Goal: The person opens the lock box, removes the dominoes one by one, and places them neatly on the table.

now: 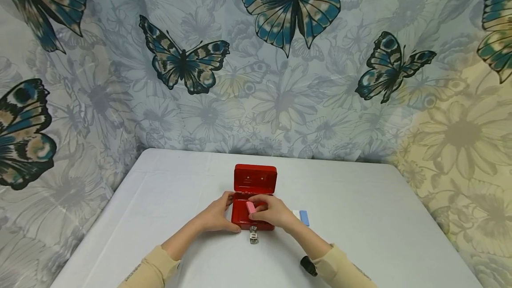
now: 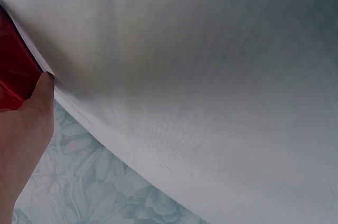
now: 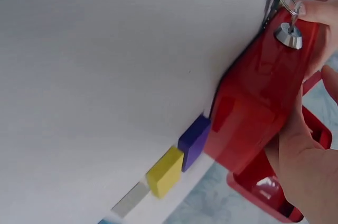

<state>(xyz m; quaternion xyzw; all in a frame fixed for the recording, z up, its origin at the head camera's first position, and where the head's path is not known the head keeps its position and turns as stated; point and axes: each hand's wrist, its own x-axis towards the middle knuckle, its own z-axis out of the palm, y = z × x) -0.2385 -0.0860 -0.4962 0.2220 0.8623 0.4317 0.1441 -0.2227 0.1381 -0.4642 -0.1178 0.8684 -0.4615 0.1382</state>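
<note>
A red metal cash box [image 1: 240,212] stands on the table with its lid [image 1: 255,178] raised at the back. A ring of keys [image 1: 254,236] hangs from the lock [image 3: 289,36] on its front. My left hand [image 1: 218,214] grips the box's left side, thumb at the front corner and fingers toward the back; its thumb also shows in the left wrist view. Over the box's opening, my right hand [image 1: 273,210] pinches a small pink block [image 1: 250,207] between thumb and fingers. That hand covers the right part of the box's inside.
Beside the box's right side, a purple block [image 3: 194,142], a yellow block [image 3: 165,171] and a whitish piece [image 3: 130,200] line up. A blue piece [image 1: 305,218] lies there too. A small black object [image 1: 309,266] is near my right sleeve. Butterfly-patterned cloth hangs behind the white table [image 1: 352,208].
</note>
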